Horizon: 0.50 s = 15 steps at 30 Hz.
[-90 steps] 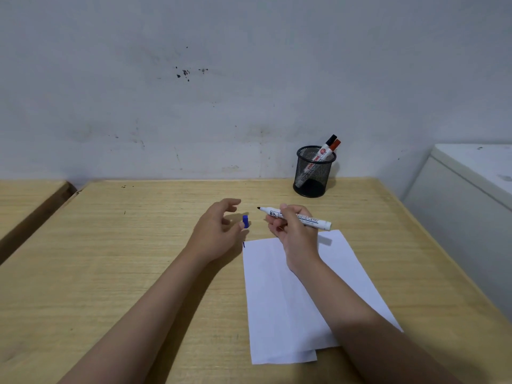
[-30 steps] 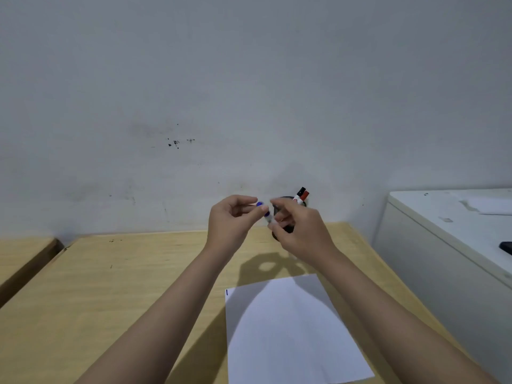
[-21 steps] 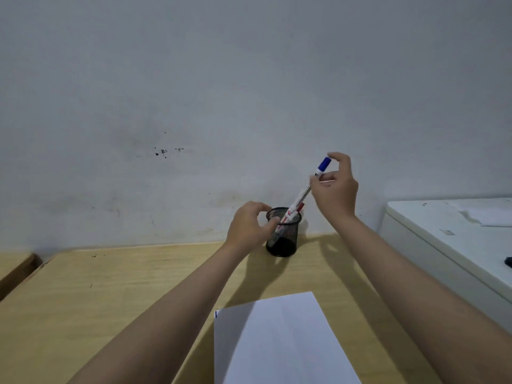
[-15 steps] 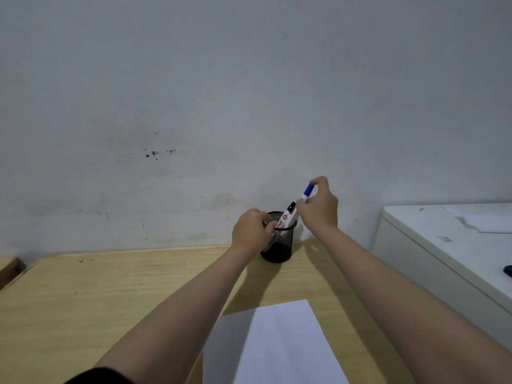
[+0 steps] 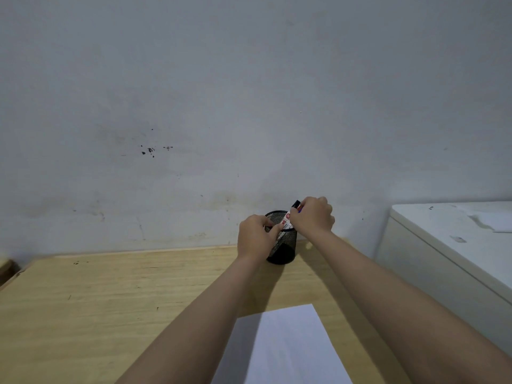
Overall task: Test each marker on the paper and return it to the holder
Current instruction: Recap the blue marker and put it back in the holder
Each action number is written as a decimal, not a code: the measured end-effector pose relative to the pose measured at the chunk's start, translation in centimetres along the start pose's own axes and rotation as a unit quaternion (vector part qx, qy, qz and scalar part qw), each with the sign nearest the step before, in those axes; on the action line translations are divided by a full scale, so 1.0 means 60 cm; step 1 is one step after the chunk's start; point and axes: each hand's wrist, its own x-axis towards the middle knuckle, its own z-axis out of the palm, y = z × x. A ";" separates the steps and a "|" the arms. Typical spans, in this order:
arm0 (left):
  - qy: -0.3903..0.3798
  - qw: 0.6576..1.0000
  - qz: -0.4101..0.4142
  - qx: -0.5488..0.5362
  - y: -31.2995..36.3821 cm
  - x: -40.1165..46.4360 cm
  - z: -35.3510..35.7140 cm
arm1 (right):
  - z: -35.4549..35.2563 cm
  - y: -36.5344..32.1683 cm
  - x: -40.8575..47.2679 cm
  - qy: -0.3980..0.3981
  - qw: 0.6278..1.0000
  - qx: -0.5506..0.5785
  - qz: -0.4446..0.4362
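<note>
Reaching to the desk's far edge, the right hand has lowered the blue marker into the holder among the others, fingers closed at their tops; the left hand grips the rim. One marker tested, probably.

There is a single view, from a wide-angle camera on the person's head, facing forward over the surface toward the wall, which fills the upper half and more of the frame. It looks only slightly downward, so both forearms run up from the bottom edge to the left hand and right hand, which meet at the holder near the surface's far edge, a full arm's reach from the lens. The paper lies nearest, cut off by the bottom edge, and a white cabinet enters at the right; there is no second view to share any part of the scene.
</note>
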 end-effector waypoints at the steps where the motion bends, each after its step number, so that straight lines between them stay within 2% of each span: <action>1: -0.002 1.000 0.003 0.005 0.000 0.000 0.000 | 0.000 -0.003 0.000 0.009 1.000 -0.005 -0.002; 4: -0.008 0.999 0.019 0.039 -0.001 0.003 0.002 | -0.004 -0.012 -0.007 0.045 0.998 -0.020 -0.042; 7: -0.012 0.997 0.028 0.067 -0.002 0.006 0.004 | -0.013 -0.024 -0.019 0.042 0.995 -0.003 -0.094; 11: -0.042 0.993 0.037 0.100 0.003 0.001 -0.003 | -0.051 -0.032 -0.045 0.052 0.975 0.161 -0.143; 13: -0.038 0.998 0.024 0.032 0.012 -0.013 -0.019 | -0.075 -0.027 -0.072 0.085 0.957 0.211 -0.182; 15: -0.019 0.994 0.009 -0.104 0.024 -0.036 -0.040 | -0.088 -0.016 -0.109 0.118 0.939 0.239 -0.216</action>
